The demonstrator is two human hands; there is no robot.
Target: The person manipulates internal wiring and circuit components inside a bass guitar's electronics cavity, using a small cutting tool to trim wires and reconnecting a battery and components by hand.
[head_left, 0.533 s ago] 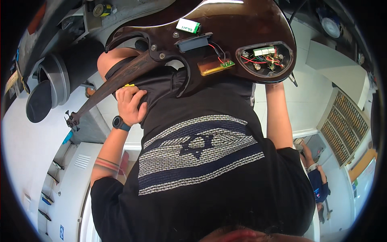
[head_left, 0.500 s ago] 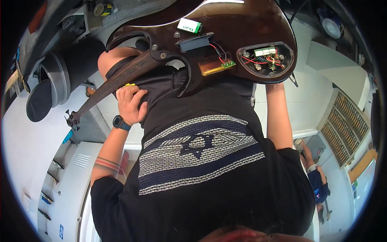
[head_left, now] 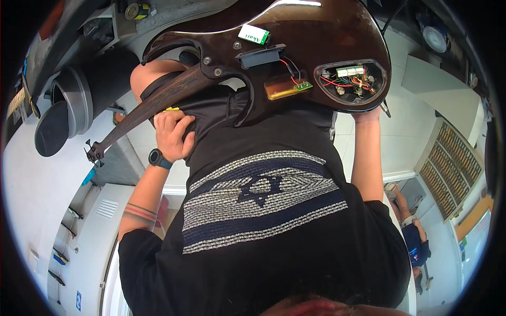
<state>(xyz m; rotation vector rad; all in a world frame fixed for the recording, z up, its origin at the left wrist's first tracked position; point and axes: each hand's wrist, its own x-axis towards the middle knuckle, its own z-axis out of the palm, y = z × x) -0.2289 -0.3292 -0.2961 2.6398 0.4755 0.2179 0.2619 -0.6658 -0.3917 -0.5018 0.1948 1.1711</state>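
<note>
A dark brown electric guitar [head_left: 311, 37] lies back-up across my lap, its neck [head_left: 153, 108] running down to the left. Its control cavity [head_left: 352, 79] is open, showing red and yellow wires. A white and green battery [head_left: 253, 35] rests on the body above an open black battery compartment [head_left: 261, 56], with a small amber part and green circuit board [head_left: 287, 87] below. My left hand [head_left: 171, 134], wearing a dark watch, is closed by the neck on a small yellow object [head_left: 171, 109]. My right hand [head_left: 367, 114] reaches under the body's lower edge, fingers hidden.
A grey round drum with a black lid [head_left: 68, 105] stands at the left. White cabinets [head_left: 100, 231] run along the lower left. A slatted grille [head_left: 453, 168] is at the right, and another person [head_left: 414, 239] sits at the lower right.
</note>
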